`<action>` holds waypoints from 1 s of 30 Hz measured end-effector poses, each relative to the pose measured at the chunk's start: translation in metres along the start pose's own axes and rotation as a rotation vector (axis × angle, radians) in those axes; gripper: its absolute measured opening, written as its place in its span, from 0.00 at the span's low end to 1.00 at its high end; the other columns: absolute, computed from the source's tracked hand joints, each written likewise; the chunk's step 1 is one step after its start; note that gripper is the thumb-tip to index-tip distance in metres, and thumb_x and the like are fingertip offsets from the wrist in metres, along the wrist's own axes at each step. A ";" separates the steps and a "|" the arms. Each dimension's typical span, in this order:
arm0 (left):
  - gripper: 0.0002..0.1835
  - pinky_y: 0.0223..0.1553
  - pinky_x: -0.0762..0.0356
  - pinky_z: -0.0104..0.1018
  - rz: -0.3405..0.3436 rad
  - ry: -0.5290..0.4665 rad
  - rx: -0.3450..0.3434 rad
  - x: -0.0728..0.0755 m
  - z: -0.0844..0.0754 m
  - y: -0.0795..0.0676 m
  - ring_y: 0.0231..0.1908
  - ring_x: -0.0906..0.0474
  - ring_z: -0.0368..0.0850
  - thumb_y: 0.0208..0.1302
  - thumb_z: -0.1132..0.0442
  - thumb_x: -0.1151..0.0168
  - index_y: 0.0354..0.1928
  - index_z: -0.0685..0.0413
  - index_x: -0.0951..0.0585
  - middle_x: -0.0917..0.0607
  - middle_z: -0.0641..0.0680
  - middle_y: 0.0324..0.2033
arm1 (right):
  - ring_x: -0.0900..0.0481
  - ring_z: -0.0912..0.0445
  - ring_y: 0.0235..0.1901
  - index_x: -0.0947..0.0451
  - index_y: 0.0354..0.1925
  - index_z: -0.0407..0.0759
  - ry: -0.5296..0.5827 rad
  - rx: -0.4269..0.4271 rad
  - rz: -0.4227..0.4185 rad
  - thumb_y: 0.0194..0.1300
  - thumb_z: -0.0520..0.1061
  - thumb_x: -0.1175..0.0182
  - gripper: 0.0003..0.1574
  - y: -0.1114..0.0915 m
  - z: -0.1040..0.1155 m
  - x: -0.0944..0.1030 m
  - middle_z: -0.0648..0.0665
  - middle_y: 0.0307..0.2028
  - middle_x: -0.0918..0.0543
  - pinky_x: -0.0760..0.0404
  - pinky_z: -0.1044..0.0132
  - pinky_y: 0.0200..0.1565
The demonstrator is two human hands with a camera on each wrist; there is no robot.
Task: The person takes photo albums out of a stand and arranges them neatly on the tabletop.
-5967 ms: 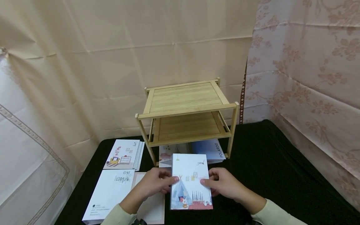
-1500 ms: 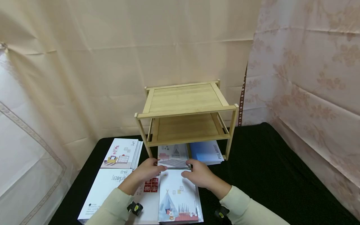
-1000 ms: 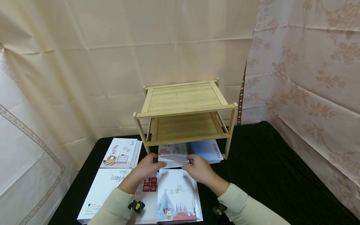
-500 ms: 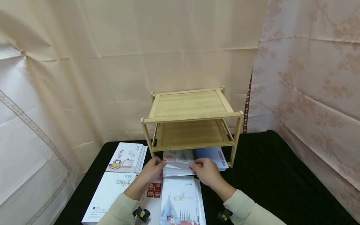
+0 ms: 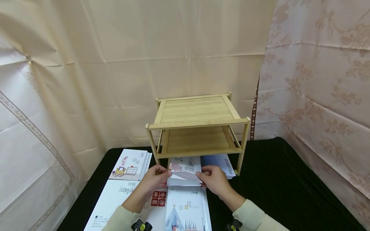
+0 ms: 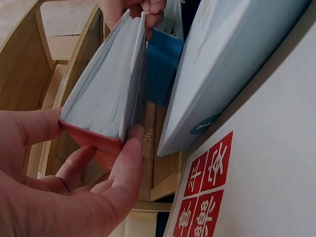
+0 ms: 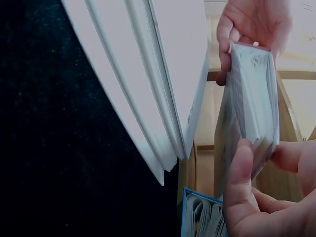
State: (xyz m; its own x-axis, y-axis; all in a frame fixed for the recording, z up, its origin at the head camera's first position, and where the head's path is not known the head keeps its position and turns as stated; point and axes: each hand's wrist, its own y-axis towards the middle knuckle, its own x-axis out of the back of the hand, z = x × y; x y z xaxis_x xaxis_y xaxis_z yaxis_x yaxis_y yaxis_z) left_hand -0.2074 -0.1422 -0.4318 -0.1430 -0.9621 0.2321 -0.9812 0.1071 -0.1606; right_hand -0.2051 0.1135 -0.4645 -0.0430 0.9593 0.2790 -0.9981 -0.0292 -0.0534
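Observation:
A thick photo album with a drawn scene on its cover juts out from under the wooden rack's lower shelf. My left hand grips its left side, thumb on top, and my right hand pinches the right side the same way. In the left wrist view, fingers hold the album's red spine from one end. White pages show edge-on in the right wrist view. A blue album marked POLAROID lies right beside it, partly under the shelf.
A two-tier wooden rack stands over the albums. An album with a tent picture lies in front, on other albums. Farther left lie a white album and a stack of albums. Black cloth covers the table.
Earlier, both hands held the tent-picture album in the air; it now lies on the table. Since then they have taken hold of the album under the rack, and its front page edges have come into view.

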 end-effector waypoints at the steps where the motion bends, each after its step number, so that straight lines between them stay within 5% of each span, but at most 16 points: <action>1: 0.20 0.43 0.10 0.46 0.011 -0.016 0.002 0.001 0.000 -0.001 0.37 0.14 0.50 0.69 0.60 0.32 0.54 0.67 0.24 0.18 0.63 0.44 | 0.16 0.55 0.23 0.23 0.60 0.26 0.009 -0.002 0.000 0.68 0.46 0.31 0.31 0.000 0.000 0.001 0.43 0.32 0.14 0.11 0.57 0.30; 12: 0.44 0.47 0.11 0.45 0.219 -0.114 0.047 0.011 -0.002 -0.010 0.42 0.13 0.49 0.62 0.64 0.26 0.77 0.64 0.38 0.20 0.66 0.55 | 0.22 0.56 0.14 0.32 0.68 0.24 -0.024 -0.018 -0.007 0.69 0.53 0.32 0.44 -0.004 0.003 0.007 0.44 0.30 0.13 0.19 0.62 0.17; 23: 0.55 0.41 0.10 0.46 0.302 -0.095 0.068 0.009 -0.009 -0.015 0.38 0.15 0.48 0.56 0.69 0.23 0.81 0.59 0.46 0.22 0.62 0.49 | 0.22 0.53 0.16 0.23 0.62 0.29 -0.071 0.031 0.016 0.67 0.54 0.30 0.37 -0.007 0.003 0.015 0.45 0.27 0.16 0.19 0.61 0.18; 30: 0.53 0.43 0.10 0.47 0.370 -0.090 0.089 0.004 -0.008 -0.019 0.40 0.17 0.49 0.53 0.71 0.23 0.78 0.66 0.43 0.23 0.61 0.47 | 0.21 0.50 0.17 0.24 0.63 0.30 -0.048 0.046 0.094 0.67 0.51 0.30 0.35 -0.015 0.002 0.025 0.44 0.28 0.16 0.17 0.57 0.19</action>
State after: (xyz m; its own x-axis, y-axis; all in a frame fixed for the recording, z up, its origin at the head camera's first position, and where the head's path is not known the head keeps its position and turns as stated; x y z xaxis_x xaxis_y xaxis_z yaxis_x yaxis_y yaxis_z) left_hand -0.1905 -0.1464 -0.4201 -0.4694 -0.8810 0.0583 -0.8496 0.4327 -0.3016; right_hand -0.1918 0.1370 -0.4549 -0.1377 0.9373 0.3200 -0.9904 -0.1327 -0.0374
